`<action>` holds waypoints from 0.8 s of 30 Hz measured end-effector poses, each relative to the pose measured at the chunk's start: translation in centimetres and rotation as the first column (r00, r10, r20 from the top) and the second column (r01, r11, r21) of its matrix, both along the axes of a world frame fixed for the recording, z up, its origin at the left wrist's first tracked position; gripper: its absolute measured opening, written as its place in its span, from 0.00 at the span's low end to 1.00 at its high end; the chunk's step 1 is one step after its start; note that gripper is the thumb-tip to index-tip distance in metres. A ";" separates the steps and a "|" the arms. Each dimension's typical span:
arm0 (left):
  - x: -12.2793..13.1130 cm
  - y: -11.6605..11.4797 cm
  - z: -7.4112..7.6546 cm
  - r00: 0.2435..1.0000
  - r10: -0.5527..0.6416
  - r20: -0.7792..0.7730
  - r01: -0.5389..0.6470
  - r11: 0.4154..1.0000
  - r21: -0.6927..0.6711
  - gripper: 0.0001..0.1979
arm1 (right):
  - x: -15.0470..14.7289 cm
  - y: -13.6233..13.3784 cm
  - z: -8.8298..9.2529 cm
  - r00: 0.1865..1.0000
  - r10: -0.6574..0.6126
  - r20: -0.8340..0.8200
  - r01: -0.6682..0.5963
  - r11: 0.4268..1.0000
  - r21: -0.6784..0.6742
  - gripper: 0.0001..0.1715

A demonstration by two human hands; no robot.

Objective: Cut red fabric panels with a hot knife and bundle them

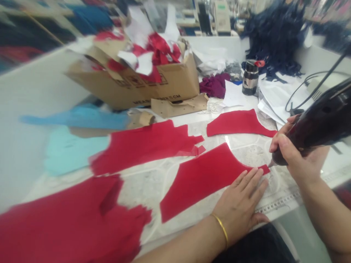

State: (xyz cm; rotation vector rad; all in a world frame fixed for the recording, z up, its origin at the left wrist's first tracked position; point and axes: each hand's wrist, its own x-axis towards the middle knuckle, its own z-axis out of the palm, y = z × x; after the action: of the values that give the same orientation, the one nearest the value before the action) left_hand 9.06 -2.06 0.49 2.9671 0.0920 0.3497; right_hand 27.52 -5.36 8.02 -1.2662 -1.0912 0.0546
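My left hand (242, 202) lies flat, fingers stretched out, on the narrow right end of a red cut fabric piece (203, 175). My right hand (298, 157) is wrapped round a bulky black tool (323, 117) with a narrow pointed tip. That tip meets the narrow end of the same fabric piece, just beyond my left fingertips; whether it presses in, I cannot tell. Behind it lies a similar red fabric piece (236, 123). To the left are a jagged-edged red piece (142, 146) and a larger red fabric heap (63, 223).
A cardboard box (164, 87) full of red and white scraps stands at the back. Near it are maroon cloth (215, 86), a dark jar (250, 78), white papers (285, 96) and navy strips (274, 40). Light-blue pieces (74, 149) lie left. A measuring tape (279, 204) runs along the front edge.
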 end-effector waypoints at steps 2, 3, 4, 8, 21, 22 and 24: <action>0.0 0.0 -0.1 1.000 0.001 0.003 -0.001 1.000 0.005 0.41 | -0.1 -0.1 0.1 1.000 0.012 0.021 -0.012 1.000 -0.005 0.15; 0.0 0.0 -0.1 1.000 0.001 0.004 -0.001 1.000 0.009 0.41 | -0.1 -0.1 0.1 1.000 0.022 0.022 -0.022 1.000 0.000 0.15; 0.0 0.0 -0.2 1.000 0.001 0.005 -0.001 1.000 0.014 0.42 | -0.2 -0.1 0.1 0.999 0.031 0.018 -0.031 0.999 0.007 0.14; 0.1 0.0 -0.2 1.000 0.001 0.010 -0.002 1.000 0.018 0.41 | -0.5 -0.2 -0.1 0.999 0.028 -0.016 -0.028 1.000 0.004 0.10; -4.8 2.2 0.1 0.978 0.205 0.021 -0.206 0.976 0.067 0.39 | -1.4 2.7 0.6 0.978 0.167 -0.122 -0.157 0.983 0.090 0.10; -4.9 2.6 0.1 0.977 0.214 -0.016 -0.212 0.974 0.075 0.39 | -1.8 3.6 0.5 0.976 0.183 -0.115 -0.171 0.979 0.111 0.10; -5.0 3.2 0.0 0.970 0.239 -0.048 -0.235 0.969 0.077 0.40 | -2.4 5.6 0.1 0.976 0.190 -0.106 -0.173 0.973 0.153 0.11</action>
State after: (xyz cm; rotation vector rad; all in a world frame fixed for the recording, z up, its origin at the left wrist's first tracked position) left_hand 4.08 1.13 0.50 3.0418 0.4535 0.3016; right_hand 25.14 0.28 8.15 -1.0196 -1.0845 0.1863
